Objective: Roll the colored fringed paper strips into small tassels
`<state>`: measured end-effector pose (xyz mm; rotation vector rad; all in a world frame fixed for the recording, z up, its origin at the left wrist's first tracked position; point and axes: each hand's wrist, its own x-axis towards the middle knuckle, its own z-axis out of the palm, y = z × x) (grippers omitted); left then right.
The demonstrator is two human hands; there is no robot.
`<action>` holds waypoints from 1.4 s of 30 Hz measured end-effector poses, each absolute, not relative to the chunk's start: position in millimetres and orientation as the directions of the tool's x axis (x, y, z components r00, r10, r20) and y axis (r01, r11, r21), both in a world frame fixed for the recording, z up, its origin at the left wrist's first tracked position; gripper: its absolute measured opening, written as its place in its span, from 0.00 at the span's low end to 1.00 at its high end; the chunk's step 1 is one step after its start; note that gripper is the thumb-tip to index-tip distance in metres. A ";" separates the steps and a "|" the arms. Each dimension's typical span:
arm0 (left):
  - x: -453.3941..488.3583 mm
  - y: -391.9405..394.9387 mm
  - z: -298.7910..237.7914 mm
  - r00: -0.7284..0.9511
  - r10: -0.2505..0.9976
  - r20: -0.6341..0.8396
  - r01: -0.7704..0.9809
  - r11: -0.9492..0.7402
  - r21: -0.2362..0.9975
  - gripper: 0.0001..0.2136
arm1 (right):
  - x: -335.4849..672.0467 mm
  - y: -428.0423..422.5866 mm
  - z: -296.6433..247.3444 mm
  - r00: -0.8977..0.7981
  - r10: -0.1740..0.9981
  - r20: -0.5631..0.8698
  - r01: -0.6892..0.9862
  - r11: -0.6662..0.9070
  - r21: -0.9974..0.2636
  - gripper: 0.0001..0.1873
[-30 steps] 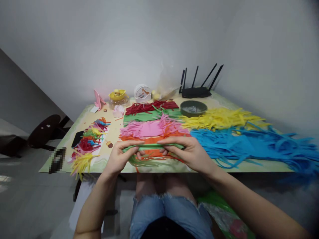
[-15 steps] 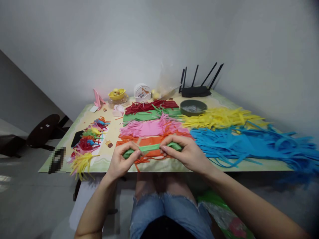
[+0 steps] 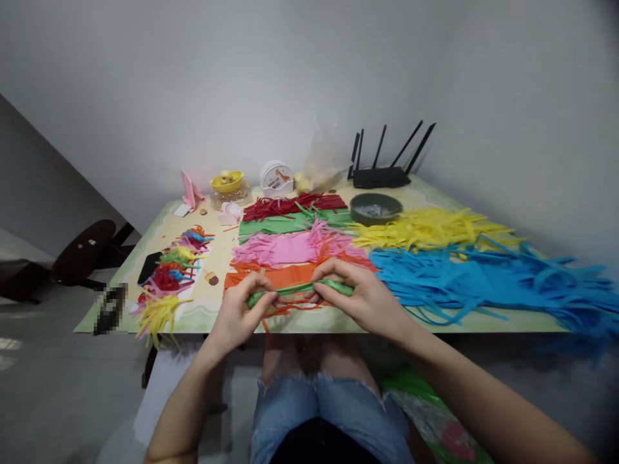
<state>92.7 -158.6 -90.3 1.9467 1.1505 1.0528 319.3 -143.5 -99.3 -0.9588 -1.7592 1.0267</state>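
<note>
My left hand [image 3: 239, 312] and my right hand [image 3: 360, 293] pinch the two ends of a rolled green paper strip [image 3: 294, 291] just above the table's near edge. Both hands have their fingers closed round it. Under the roll lies fringed orange paper [image 3: 285, 276]. Behind that are pink fringed paper [image 3: 290, 248], green paper [image 3: 280, 225] and red strips [image 3: 290, 206]. My knees in torn jeans [image 3: 329, 412] show below the table.
Blue strips [image 3: 483, 277] and yellow strips [image 3: 430, 229] cover the table's right side. A dark bowl [image 3: 376, 209], a black router [image 3: 382, 175], a white tub [image 3: 276, 178] and a yellow bowl [image 3: 227, 182] stand at the back. Mixed coloured scraps [image 3: 169, 277] and a phone [image 3: 149, 267] lie left.
The green paper has been rolled tighter, from a wide folded band with hanging fringe into a thin roll. Both hands have moved closer together and a little farther onto the table.
</note>
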 end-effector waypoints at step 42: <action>80.9 -134.3 -104.2 0.741 0.317 0.591 0.499 -0.850 -0.169 0.14 | 326.1 -117.0 -102.2 -0.683 0.721 0.118 0.172 0.315 -0.933 0.19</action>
